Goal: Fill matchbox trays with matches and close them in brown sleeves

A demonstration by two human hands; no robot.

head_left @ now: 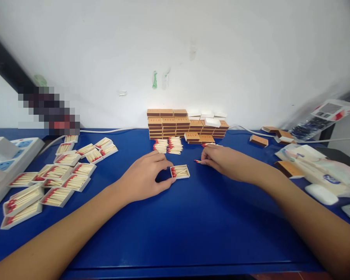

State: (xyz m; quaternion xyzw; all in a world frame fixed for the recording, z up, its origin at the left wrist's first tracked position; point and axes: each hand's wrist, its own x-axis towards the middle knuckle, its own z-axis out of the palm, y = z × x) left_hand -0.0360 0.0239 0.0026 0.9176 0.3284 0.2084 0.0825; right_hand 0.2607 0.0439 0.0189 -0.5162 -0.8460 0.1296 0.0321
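In the head view, a small white matchbox tray (180, 172) lies on the blue table, partly filled with red-headed matches. My left hand (148, 173) grips its left end between thumb and fingers. To the right, my right hand (218, 157) is closed in a pinch on matches (197, 161), whose red tips stick out toward the tray; how many I cannot tell. Just behind that hand, more loose matches (207, 145) partly show. Two neat piles of matches (167, 146) lie beyond the tray, in front of the stacked matchboxes (169, 124).
Several filled matchbox trays (60, 171) cluster at the left, beside a white power strip (14, 163). White empty-looking trays (212, 122) top the stack. Loose matchbox sleeves (259, 140), a plastic packet (323, 171) and a white rounded case (321, 194) lie at the right. A cable (111, 130) runs along the wall.
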